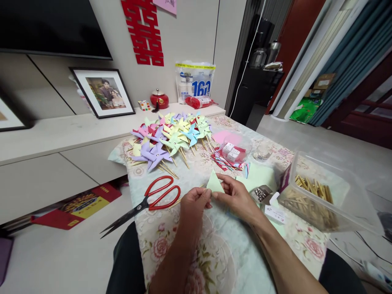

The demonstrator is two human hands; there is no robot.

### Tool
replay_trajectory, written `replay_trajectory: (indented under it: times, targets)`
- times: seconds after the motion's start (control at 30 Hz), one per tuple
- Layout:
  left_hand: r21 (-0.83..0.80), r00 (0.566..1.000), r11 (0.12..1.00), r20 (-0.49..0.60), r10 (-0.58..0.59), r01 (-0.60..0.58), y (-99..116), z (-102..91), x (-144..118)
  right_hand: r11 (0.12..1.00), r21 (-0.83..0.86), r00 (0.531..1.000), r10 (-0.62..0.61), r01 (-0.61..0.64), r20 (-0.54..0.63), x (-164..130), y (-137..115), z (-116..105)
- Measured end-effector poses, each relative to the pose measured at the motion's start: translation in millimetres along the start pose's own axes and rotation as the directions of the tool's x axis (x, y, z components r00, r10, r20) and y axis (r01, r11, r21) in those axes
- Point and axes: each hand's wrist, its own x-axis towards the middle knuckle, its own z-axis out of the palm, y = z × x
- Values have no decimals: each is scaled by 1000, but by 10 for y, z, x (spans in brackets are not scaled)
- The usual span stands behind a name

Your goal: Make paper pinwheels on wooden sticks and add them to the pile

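Observation:
A pale green piece of paper (214, 183), folded to a triangle, is held up between both hands over the near part of the table. My left hand (196, 201) pinches its lower left corner. On its right side, my right hand (234, 192) grips the edge between thumb and fingers. Red-handled scissors (162, 192) lie left of my hands, blades jutting past the table edge. Just right of my right hand are a small box of metal pins (261, 192) and some flat green paper sheets (260, 175). Part of a thin stick shows behind my left hand.
Several finished paper pinwheels (174, 141) on sticks are heaped at the back left. A clear plastic bin (330, 200) with short wooden sticks stands at the right. Paper strips (226, 161) lie beneath a clear package behind my hands. A white cabinet (76, 134) borders the floral-covered table.

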Motion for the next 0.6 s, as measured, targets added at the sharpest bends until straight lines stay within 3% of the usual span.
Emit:
replay_trajectory:
  times: [0.17, 0.27, 0.37, 0.47, 0.6]
  targets:
    - [-49, 998, 998, 35, -46, 48, 58, 66, -54, 998, -63, 995, -20, 14, -94, -38, 22, -14]
    - [-51, 997, 996, 30, -73, 75, 77, 91, -72, 1000, -8, 996, -20, 20, -82, -57, 11, -24]
    - [-32, 999, 999, 10, -30, 31, 60, 73, -65, 1000, 13, 997, -18, 19, -75, -69, 8, -35]
    - [-20, 1000, 1000, 8, -18, 19, 44, 47, -52, 1000, 1, 992, 13, -13, -125, -75, 4, -52]
    - [-63, 998, 997, 45, -34, 36, 80, 60, -65, 993, 115, 984, 55, -36, -170, -74, -25, -52]
